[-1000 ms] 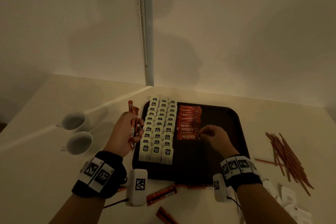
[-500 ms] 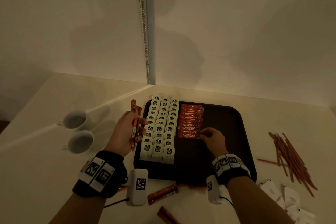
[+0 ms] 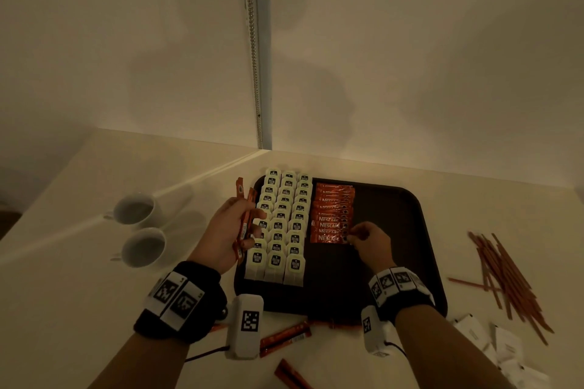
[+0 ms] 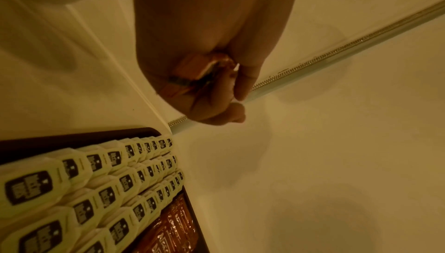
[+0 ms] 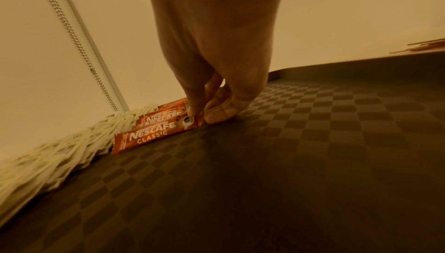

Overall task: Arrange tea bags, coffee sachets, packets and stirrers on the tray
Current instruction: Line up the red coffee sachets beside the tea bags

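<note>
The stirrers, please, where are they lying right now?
In the head view, the stirrers lie in a loose pile on the table, right of the tray, with white packets just nearer.

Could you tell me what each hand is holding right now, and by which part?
The left hand grips a few coffee sachets around their middles; the right hand pinches the nearest sachet on the tray by its right end.

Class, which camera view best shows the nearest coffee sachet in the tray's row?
Right wrist: nearest coffee sachet is close, label readable, right hand touching its end. Head shows it small. Left wrist shows only sachet edges, unclear.
</note>
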